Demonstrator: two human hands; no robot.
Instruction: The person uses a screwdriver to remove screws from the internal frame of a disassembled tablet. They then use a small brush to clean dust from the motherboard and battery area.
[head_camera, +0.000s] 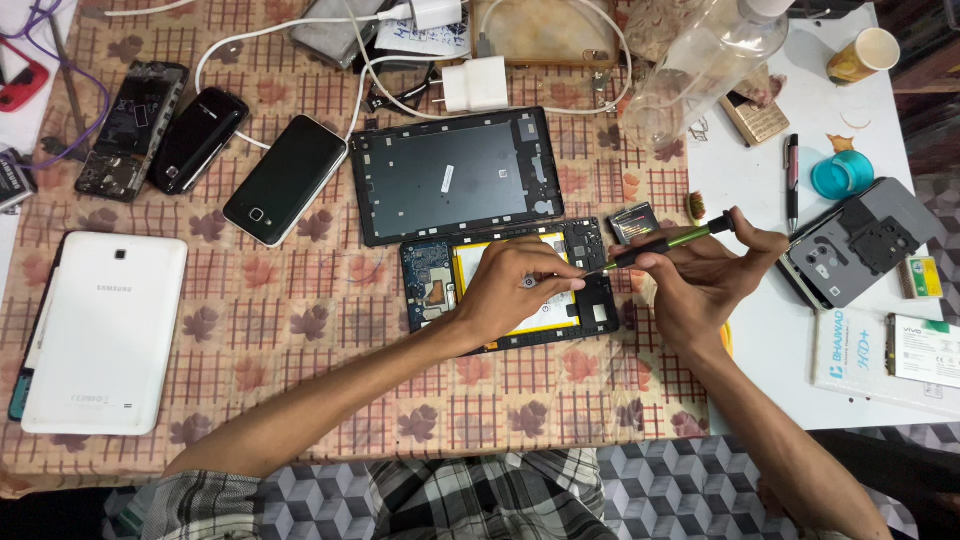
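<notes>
Left hand (515, 285) resting on the opened tablet (510, 285) lying on the patterned tablecloth (330, 340), fingers pinching something too small to tell, right hand (705, 275) gripping a green screwdriver (665, 243) angling toward it, detached back cover (455, 175) lying beyond, black smartphone (285, 180) sitting farther left.

Opened tablet body (510, 285) and green-handled screwdriver (660, 243) on a leaf-patterned cloth.
The tablet body lies flat, back removed, showing a blue circuit board at its left end and a yellow-edged battery in the middle, partly hidden under the left hand (520, 285), which rests on it. The screwdriver, slim with black grip sections, is tilted low in the right hand (715, 275), its tip pointing left at the tablet's upper right area.
</notes>
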